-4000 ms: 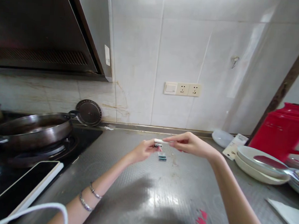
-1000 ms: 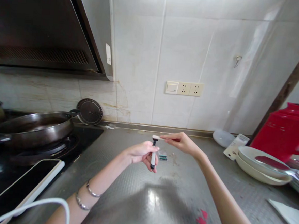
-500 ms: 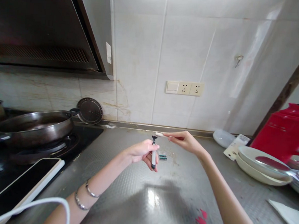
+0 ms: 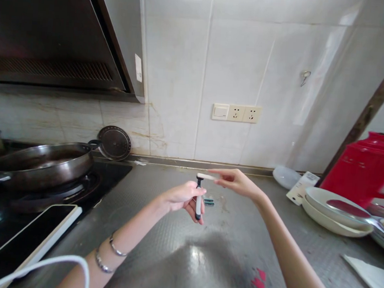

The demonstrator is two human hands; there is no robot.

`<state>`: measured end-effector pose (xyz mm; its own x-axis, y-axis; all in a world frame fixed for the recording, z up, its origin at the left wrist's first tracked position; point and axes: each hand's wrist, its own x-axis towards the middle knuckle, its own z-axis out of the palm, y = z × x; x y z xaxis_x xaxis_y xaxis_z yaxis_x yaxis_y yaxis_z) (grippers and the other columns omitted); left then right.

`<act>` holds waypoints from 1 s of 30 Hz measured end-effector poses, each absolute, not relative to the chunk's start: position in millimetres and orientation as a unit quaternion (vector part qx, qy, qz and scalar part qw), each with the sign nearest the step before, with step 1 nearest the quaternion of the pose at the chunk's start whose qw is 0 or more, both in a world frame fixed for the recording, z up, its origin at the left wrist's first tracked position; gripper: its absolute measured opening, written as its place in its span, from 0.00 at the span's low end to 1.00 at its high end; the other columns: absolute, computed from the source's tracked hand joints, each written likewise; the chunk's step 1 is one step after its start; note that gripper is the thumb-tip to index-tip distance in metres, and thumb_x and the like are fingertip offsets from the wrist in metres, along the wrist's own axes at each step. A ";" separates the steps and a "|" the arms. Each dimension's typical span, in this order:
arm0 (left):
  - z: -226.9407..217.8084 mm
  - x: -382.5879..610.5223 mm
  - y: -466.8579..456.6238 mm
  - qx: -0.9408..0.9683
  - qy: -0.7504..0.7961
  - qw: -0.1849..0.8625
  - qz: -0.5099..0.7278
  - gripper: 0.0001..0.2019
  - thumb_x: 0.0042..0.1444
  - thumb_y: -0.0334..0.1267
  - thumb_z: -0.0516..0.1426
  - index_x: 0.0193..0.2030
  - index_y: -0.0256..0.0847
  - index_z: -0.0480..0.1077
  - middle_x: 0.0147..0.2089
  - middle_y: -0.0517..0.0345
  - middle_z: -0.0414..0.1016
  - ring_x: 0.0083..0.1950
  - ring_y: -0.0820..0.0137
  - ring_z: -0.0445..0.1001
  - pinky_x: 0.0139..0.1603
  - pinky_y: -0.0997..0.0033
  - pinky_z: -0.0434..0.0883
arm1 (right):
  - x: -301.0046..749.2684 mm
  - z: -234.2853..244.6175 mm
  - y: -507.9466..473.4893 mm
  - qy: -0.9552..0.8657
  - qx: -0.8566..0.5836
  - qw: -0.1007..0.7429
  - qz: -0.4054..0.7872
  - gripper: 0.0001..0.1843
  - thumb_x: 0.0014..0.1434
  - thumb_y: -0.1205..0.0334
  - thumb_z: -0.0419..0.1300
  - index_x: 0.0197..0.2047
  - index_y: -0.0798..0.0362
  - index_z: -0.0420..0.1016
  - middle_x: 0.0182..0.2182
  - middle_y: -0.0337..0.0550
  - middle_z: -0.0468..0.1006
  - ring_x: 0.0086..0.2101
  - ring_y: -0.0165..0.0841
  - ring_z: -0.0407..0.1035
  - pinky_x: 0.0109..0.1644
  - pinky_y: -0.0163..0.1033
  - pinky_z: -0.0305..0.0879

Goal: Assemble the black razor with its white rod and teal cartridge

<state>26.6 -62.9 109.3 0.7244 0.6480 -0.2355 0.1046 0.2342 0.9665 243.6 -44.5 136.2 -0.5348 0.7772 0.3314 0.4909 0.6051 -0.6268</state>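
My left hand [image 4: 188, 198] is closed around the handle of a razor [image 4: 198, 206], white with black ends, held upright above the metal counter. Its black top end touches, or nearly touches, a small white stick-like piece [image 4: 206, 177]. That piece is pinched in the fingers of my right hand [image 4: 237, 182]; its exact kind is too small to make out. Just behind the razor, small teal-and-black strips [image 4: 209, 202] lie on the counter, partly hidden by my left fingers.
A steel pan [image 4: 46, 160] sits on the black stove at left, with a phone-like slab [image 4: 30, 246] and white cable [image 4: 55, 257] nearer. Stacked dishes [image 4: 338, 220], a white card [image 4: 302, 188] and a red jug [image 4: 363, 169] stand at right. Metal counter [image 4: 158, 255] runs between.
The white piece now extends leftward from my right fingers over the razor's top, and more of it shows. My right index finger has straightened above it. The left hand has dipped slightly.
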 end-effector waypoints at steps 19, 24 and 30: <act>115.1 26.2 -67.2 0.597 0.322 0.709 0.194 0.11 0.59 0.41 0.48 0.32 0.35 0.56 0.21 0.54 0.70 0.21 0.64 0.74 0.20 0.68 0.72 | 246.6 135.7 -41.1 -0.836 -0.381 0.307 0.247 0.22 0.53 0.45 0.55 0.32 0.58 0.74 0.21 0.38 0.68 0.23 0.27 0.60 0.26 0.31 0.55; 113.2 25.7 -65.8 0.595 0.318 0.712 0.194 0.13 0.57 0.44 0.51 0.31 0.35 0.57 0.21 0.54 0.71 0.21 0.66 0.74 0.20 0.70 0.71 | 246.5 137.2 -42.2 -0.838 -0.382 0.303 0.246 0.22 0.53 0.44 0.55 0.32 0.57 0.74 0.21 0.37 0.69 0.22 0.27 0.60 0.25 0.32 0.55; 111.7 26.7 -65.5 0.598 0.316 0.713 0.187 0.13 0.58 0.43 0.49 0.30 0.34 0.58 0.20 0.54 0.70 0.21 0.64 0.74 0.20 0.68 0.72 | 244.7 134.7 -40.7 -0.838 -0.389 0.326 0.203 0.22 0.53 0.45 0.55 0.31 0.57 0.75 0.21 0.38 0.69 0.23 0.27 0.60 0.26 0.32 0.54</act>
<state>26.7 -65.5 111.7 0.7305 0.6443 -0.2263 0.1103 0.2156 0.9702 244.7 -40.7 134.7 -0.4858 0.7834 0.3877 0.5185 0.6153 -0.5937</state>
